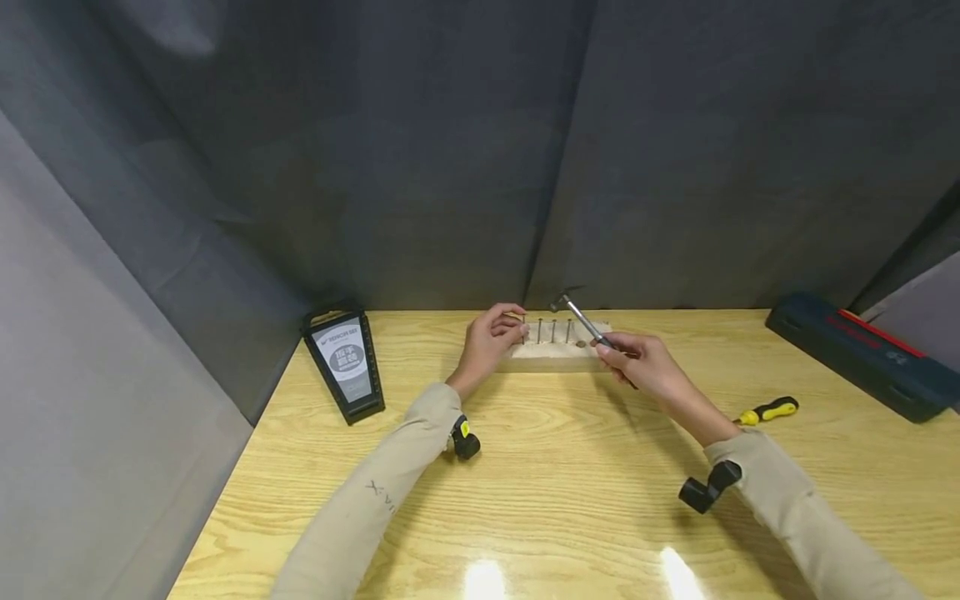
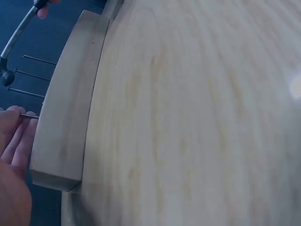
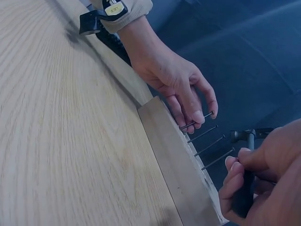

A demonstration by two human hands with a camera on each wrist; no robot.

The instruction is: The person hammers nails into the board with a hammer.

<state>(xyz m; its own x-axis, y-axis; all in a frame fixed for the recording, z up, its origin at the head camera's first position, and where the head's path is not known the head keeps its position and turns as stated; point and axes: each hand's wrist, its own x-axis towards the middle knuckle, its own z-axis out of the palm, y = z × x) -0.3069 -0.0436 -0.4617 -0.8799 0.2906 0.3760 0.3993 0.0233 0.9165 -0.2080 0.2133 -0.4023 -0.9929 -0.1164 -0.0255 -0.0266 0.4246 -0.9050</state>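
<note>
- Right now our left hand (image 1: 491, 337) pinches the leftmost thin steel nail (image 3: 196, 122) upright in the pale wooden block (image 1: 551, 357) at the far middle of the light wood surface (image 1: 570, 467).
- Our right hand (image 1: 645, 362) grips the small metal-shafted hammer (image 1: 581, 321); its head hangs above the nail row, to the right of the pinched nail.
- That shaft slants up and left from our right hand toward the left.

Near the block (image 1: 555, 357) the table (image 1: 585, 500) lies open. Upright nails (image 1: 553, 331) crowd its top, with the curtain (image 1: 480, 150) close behind; the case (image 1: 345, 364) stands far left, the screwdriver (image 1: 768, 411) right.
</note>
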